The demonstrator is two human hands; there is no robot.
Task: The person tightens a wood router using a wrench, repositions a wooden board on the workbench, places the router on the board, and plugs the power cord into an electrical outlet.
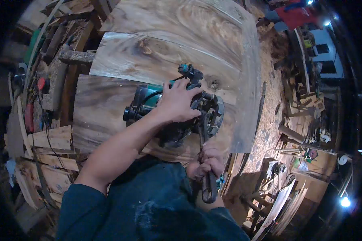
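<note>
A green and black router (152, 95) lies on its side on broad wooden boards (104, 104), its round base to the right. My left hand (177, 101) grips the router from above with spread fingers, the thumb near the base. In front of my body, my right hand (208, 161) is closed around the handle of a dark wrench (209, 188). The wrench's far end reaches the collet area inside the router base, but its jaws are hard to make out there. A teal-tipped knob (184, 68) sticks up beyond my left fingers.
Timber offcuts (48, 138) and a red-handled object (41, 83) are at the left. Wood shavings (271, 116) cover the floor to the right. A person in a red top (297, 17) is at the upper right. Planks (275, 209) lean at the lower right.
</note>
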